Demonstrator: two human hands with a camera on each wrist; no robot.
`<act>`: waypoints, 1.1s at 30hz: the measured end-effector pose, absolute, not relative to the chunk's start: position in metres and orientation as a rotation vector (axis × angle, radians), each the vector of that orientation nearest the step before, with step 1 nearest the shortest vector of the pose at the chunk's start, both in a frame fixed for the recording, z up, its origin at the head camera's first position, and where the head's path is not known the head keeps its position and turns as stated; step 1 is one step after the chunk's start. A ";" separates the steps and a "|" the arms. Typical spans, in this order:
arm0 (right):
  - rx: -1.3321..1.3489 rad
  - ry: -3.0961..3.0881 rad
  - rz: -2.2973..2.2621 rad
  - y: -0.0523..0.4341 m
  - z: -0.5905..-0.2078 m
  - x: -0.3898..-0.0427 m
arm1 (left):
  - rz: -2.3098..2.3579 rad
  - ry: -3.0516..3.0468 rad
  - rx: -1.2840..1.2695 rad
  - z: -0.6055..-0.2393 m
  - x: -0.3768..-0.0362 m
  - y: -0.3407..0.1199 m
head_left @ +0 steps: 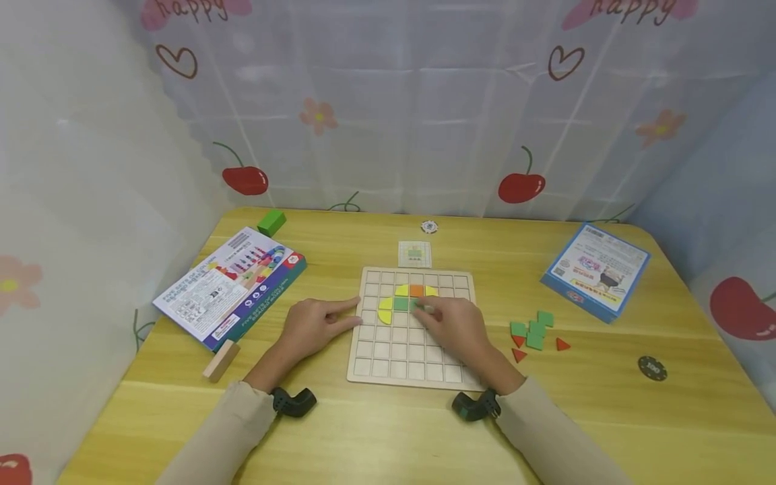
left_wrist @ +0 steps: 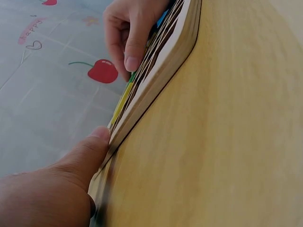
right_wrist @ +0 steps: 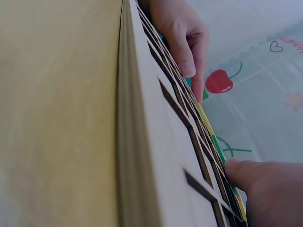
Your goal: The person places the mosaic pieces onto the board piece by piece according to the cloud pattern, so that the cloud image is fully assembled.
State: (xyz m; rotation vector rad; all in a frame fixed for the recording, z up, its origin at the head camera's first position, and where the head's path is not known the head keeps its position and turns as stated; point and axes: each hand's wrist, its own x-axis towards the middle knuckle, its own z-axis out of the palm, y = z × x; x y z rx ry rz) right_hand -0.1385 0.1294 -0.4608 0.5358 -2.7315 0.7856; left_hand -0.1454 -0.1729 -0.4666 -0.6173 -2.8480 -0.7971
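A right hand [head_left: 455, 327] pinched a green tile [head_left: 415, 304] at a gridded board [head_left: 380, 350]. The left hand [head_left: 310, 327], fingers extended, touched the board's edge.

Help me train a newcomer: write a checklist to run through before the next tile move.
1. Board lying flat on the table: ok.
2. Left hand touching the board's left edge: ok.
3. Green tile at the right hand fully seated: cannot tell, partly covered.
4. Small printed card uncovered beyond the board: ok.
5. All pieces on the board: not ok; green squares and red triangles lie to its right.
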 end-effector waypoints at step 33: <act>0.088 -2.471 0.842 0.293 -0.464 -0.072 | -0.788 -2.841 -0.621 -0.467 -0.147 -0.172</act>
